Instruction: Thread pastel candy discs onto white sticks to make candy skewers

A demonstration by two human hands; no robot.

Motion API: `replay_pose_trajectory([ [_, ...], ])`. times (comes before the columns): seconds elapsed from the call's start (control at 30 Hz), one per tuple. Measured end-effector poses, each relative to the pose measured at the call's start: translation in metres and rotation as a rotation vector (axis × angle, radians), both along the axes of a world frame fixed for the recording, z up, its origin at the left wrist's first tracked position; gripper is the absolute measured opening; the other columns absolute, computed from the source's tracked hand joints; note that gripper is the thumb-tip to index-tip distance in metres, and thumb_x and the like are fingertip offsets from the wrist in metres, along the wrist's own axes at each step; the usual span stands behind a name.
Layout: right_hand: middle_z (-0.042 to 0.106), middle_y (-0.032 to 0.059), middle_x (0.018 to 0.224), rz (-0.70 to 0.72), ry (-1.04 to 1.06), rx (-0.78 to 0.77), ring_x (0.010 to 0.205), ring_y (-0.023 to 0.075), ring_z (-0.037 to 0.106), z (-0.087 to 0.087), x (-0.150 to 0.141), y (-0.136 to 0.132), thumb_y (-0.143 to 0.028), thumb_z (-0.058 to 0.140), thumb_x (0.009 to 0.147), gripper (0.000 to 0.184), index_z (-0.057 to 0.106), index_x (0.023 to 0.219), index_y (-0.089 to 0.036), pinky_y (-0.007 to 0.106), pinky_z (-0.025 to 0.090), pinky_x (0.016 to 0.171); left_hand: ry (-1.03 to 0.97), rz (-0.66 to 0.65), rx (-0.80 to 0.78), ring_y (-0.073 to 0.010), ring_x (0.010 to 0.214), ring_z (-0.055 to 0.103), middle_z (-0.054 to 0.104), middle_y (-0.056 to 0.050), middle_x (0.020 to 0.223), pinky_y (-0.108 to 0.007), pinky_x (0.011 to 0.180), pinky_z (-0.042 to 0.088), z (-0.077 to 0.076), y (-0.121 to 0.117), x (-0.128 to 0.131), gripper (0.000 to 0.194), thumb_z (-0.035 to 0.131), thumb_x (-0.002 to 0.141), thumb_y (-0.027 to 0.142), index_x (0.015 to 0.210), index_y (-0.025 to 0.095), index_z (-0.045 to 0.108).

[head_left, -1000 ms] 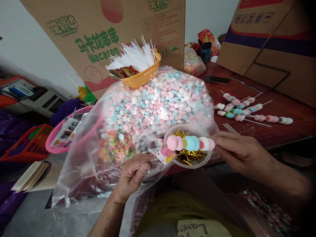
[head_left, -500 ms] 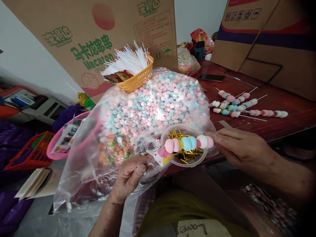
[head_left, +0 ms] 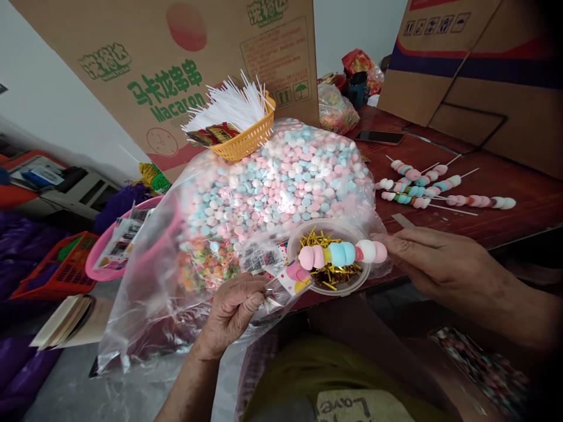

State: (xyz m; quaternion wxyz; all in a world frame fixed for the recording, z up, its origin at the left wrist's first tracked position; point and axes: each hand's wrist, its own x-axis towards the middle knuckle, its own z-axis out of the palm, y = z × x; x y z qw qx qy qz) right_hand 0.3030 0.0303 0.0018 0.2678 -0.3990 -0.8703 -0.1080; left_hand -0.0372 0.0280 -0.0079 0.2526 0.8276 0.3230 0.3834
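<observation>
My left hand [head_left: 235, 308] pinches a small clear plastic bag [head_left: 294, 280] printed with colored dots. My right hand [head_left: 433, 258], fingers closed, holds a marshmallow skewer [head_left: 342, 254] at its right end; the stick there is hidden by the fingers. Pink, blue and white pieces run along the skewer, which lies level. Its left pink end is at the printed end of the bag; whether it is inside, I cannot tell. Below the skewer stands a clear round tub [head_left: 368, 281] of gold twist ties [head_left: 317, 238].
A big clear sack of pastel candies [head_left: 281, 176] fills the middle, with a yellow basket [head_left: 246, 143] of white sticks on top. Finished-looking skewers [head_left: 413, 190] lie right on the red table [head_left: 536, 205]. Cardboard boxes [head_left: 246, 35] stand behind; a pink basin [head_left: 99, 266] is left.
Both hands have shifted slightly to the right, carrying the skewer and the printed bag along. The view has tilted a little. Both grips look the same.
</observation>
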Motion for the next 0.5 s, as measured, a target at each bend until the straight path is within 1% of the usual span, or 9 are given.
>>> replay_pose_trajectory([
  [0.17, 0.063, 0.0057, 0.083, -0.003, -0.020, 0.013, 0.068, 0.0160, 0.060, -0.006, -0.006, 0.001, -0.007, 0.040, 0.083, 0.032, 0.057, 0.109, -0.017, 0.027, 0.045, 0.054, -0.039, 0.041, 0.018, -0.0176, 0.081, 0.065, 0.071, -0.006, 0.083, -0.028, 0.073, 0.050, -0.001, -0.001, 0.000, 0.017, 0.050, 0.086, 0.020, 0.091, 0.021, 0.066],
  [0.23, 0.064, 0.0060, 0.083, 0.000, -0.039, 0.040, 0.068, 0.0162, 0.060, -0.007, -0.005, 0.000, -0.007, 0.041, 0.084, 0.031, 0.057, 0.108, -0.017, 0.027, 0.045, 0.054, -0.034, 0.069, 0.044, -0.0173, 0.081, 0.065, 0.071, -0.006, 0.084, -0.028, 0.073, 0.051, -0.002, -0.001, 0.000, 0.016, 0.051, 0.086, 0.020, 0.091, 0.021, 0.066],
  [0.33, 0.065, 0.0075, 0.081, 0.002, -0.093, 0.086, 0.070, 0.0172, 0.061, -0.002, -0.004, -0.003, -0.006, 0.041, 0.082, 0.031, 0.060, 0.106, -0.014, 0.028, 0.047, 0.058, 0.002, 0.109, 0.081, -0.0170, 0.080, 0.066, 0.071, -0.006, 0.086, -0.028, 0.071, 0.051, -0.002, 0.000, 0.000, 0.017, 0.050, 0.085, 0.018, 0.093, 0.020, 0.065],
  [0.4, 0.065, 0.0096, 0.079, 0.011, -0.154, 0.116, 0.071, 0.0189, 0.061, 0.002, -0.003, -0.004, -0.005, 0.040, 0.081, 0.031, 0.062, 0.103, -0.011, 0.029, 0.047, 0.058, 0.050, 0.114, 0.092, -0.0158, 0.079, 0.065, 0.071, -0.005, 0.086, -0.026, 0.069, 0.051, -0.002, 0.001, 0.002, 0.018, 0.050, 0.085, 0.016, 0.095, 0.021, 0.064],
  [0.47, 0.066, 0.0101, 0.079, 0.013, -0.196, 0.088, 0.071, 0.0196, 0.061, 0.007, -0.002, -0.004, -0.009, 0.039, 0.082, 0.031, 0.064, 0.100, -0.012, 0.030, 0.048, 0.058, 0.113, 0.104, 0.108, -0.0143, 0.076, 0.065, 0.070, -0.004, 0.084, -0.024, 0.067, 0.050, 0.000, 0.003, 0.004, 0.018, 0.051, 0.085, 0.015, 0.095, 0.021, 0.063],
  [0.5, 0.066, 0.0083, 0.078, -0.007, -0.181, 0.047, 0.071, 0.0187, 0.061, 0.009, -0.001, -0.003, -0.012, 0.039, 0.082, 0.031, 0.065, 0.099, -0.016, 0.029, 0.048, 0.059, 0.143, 0.098, 0.126, -0.0139, 0.075, 0.065, 0.070, -0.004, 0.083, -0.024, 0.066, 0.050, 0.002, 0.004, 0.005, 0.017, 0.051, 0.085, 0.015, 0.095, 0.021, 0.063],
])
